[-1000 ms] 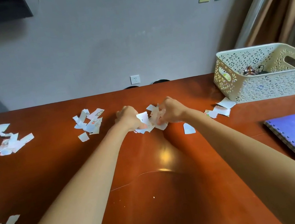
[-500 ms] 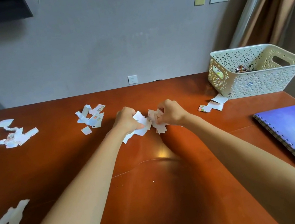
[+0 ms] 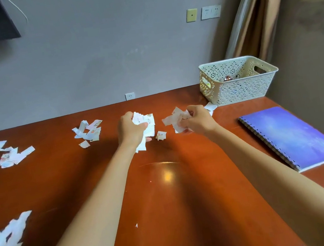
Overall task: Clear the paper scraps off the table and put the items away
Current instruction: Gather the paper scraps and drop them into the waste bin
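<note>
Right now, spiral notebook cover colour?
Mottled blue-purple notebook, seen in the head view.

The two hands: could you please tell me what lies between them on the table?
In the head view, one small loose scrap is between the left hand and the right hand, both gripping paper scraps; the rest is bare tabletop.

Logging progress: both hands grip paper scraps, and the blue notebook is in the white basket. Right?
No. The head view shows the blue notebook on the table, outside the white basket. The left hand and right hand do grip paper scraps.
</note>
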Motion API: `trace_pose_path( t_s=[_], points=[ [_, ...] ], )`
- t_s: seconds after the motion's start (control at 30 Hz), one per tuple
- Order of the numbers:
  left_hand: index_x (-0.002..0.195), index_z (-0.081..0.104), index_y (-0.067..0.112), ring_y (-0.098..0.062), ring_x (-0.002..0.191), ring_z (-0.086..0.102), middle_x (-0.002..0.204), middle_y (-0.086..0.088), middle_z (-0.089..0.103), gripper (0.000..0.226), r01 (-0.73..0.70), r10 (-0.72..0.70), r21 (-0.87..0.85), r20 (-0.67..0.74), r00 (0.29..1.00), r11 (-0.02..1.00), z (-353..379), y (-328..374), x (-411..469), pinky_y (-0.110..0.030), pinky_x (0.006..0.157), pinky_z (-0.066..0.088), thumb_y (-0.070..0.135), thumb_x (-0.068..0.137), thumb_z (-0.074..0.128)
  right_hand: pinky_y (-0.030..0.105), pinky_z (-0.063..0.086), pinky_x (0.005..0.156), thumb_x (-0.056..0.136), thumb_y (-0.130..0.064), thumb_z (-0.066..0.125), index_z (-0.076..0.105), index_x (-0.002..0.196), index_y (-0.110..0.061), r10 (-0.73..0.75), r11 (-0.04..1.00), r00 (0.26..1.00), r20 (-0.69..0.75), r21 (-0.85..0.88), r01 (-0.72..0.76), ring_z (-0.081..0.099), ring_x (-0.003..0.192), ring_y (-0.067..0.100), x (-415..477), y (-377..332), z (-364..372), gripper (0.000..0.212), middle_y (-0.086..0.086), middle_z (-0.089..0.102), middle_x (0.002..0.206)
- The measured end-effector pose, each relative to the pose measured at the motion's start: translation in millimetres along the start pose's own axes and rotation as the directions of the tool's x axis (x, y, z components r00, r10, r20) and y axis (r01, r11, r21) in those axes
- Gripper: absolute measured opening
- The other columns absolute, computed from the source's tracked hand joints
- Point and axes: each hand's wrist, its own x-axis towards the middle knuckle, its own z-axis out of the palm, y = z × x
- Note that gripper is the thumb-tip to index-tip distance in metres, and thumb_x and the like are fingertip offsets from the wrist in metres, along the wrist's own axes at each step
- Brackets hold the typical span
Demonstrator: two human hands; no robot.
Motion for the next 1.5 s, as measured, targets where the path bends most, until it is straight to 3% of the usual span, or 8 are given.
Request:
trace_pose_path(
  t_s=[0.33,0.5,0.7,0.97,1.1,1.27,1.37,1.5],
  points=[
    [0.117,0.051,0.01,-0.015,0.061,0.06,0.107,-0.003,0.055,0.033,0.066,0.067,-0.346,0.357,0.932,0.936,117,70,-109,-0.015,0.034,0.048,0.0,0.087,0.061,0.015,0.027,0.033,0.077,0.0,0.059,0.026,0.055,-0.018,0.092,0.994,0.912,-0.4,-0.01,-0.105,0.043,0.039,0.01,-115,69,-111,0.043,0.008,0.042,0.055],
    [0.076,0.055,0.021,-0.037,0.079,0.067,0.103,-0.017,0.066,0.018,0.094,0.152,-0.424,0.51,0.847,0.901,217,113,-166,-0.06,0.073,0.055,0.011,0.068,0.068,0.028,0.022,0.049,0.074,-0.003,0.058,0.021,0.055,-0.018,0.171,0.975,0.735,-0.656,0.005,-0.222,0.025,0.053,0.012,-181,119,-188,0.044,-0.001,0.028,0.055],
    [0.093,0.058,0.012,-0.038,0.08,0.068,0.099,-0.015,0.068,0.015,0.066,0.254,-0.427,0.647,0.719,0.902,317,171,-256,-0.044,0.062,0.06,0.002,0.082,0.061,0.028,0.035,0.05,0.077,-0.008,0.05,0.028,0.059,-0.015,0.326,0.931,0.518,-0.791,0.174,-0.32,0.051,0.054,0.031,-247,193,-276,0.028,0.016,0.042,0.063],
    [0.09,0.057,0.008,-0.037,0.085,0.069,0.098,-0.017,0.067,0.007,0.12,0.12,-0.226,0.814,0.568,0.967,451,163,-338,-0.052,0.072,0.058,0.003,0.085,0.059,0.036,0.05,0.052,0.083,-0.008,0.05,0.033,0.059,-0.015,0.485,0.829,0.318,-0.815,0.313,-0.463,0.069,0.076,0.037,-299,317,-326,0.03,0.026,0.064,0.079],
    [0.097,0.058,0.005,-0.009,0.055,0.07,0.086,-0.007,0.064,0.008,0.166,-0.044,-0.056,0.84,0.541,0.985,513,125,-354,-0.024,0.05,0.058,0.004,0.089,0.055,0.031,0.044,0.051,0.082,-0.006,0.046,0.031,0.057,-0.014,0.6,0.712,0.249,-0.76,0.366,-0.6,0.065,0.079,0.039,-309,389,-320,0.03,0.014,0.054,0.07],
    [0.11,0.058,-0.003,-0.027,0.088,0.06,0.109,-0.014,0.062,0.024,0.163,-0.255,0.198,0.803,0.538,0.967,584,63,-360,-0.031,0.073,0.051,0.009,0.091,0.052,0.051,0.056,0.069,0.075,-0.004,0.049,0.035,0.054,-0.012,0.774,0.551,0.202,-0.6,0.482,-0.681,0.064,0.081,0.041,-307,476,-297,0.027,0.012,0.052,0.067],
    [0.124,0.05,-0.005,-0.033,0.114,0.056,0.129,-0.018,0.055,0.034,0.205,-0.378,0.318,0.758,0.531,0.926,621,26,-361,-0.037,0.094,0.047,0.009,0.093,0.049,0.014,0.048,0.042,0.077,0.001,0.049,0.035,0.053,-0.012,0.845,0.44,0.132,-0.519,0.533,-0.723,0.055,0.058,0.025,-305,525,-282,0.03,0.007,0.05,0.061],
    [0.136,0.036,-0.004,-0.032,0.128,0.046,0.141,-0.018,0.044,0.042,0.224,-0.523,0.481,0.687,0.504,0.848,663,-18,-358,-0.036,0.104,0.039,0.013,0.097,0.043,0.027,0.05,0.048,0.076,0.009,0.047,0.04,0.053,-0.012,0.905,0.335,0.088,-0.417,0.568,-0.751,0.057,0.059,0.024,-301,578,-262,0.032,0.003,0.05,0.053]
  ],
)
